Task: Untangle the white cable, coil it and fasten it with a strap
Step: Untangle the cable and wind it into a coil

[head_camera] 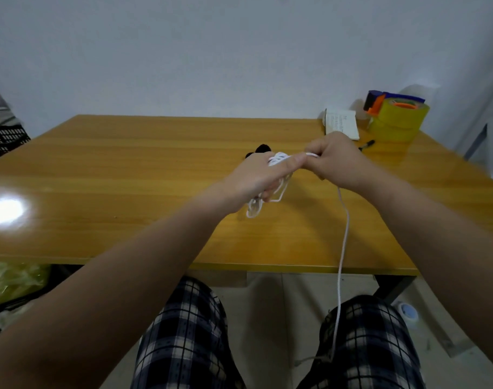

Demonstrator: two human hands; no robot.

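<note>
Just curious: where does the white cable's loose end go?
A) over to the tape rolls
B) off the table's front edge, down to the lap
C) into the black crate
B: below the right hand the white cable hangs past the table edge onto the checked trousers.

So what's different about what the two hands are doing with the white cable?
The left hand grips a bunch of loops of the white cable; the right hand pinches just one strand. Short loops dangle below the left hand, while the right hand's strand trails long, past the table edge to the plaid trousers. Both hands are above the table, close together.
</note>
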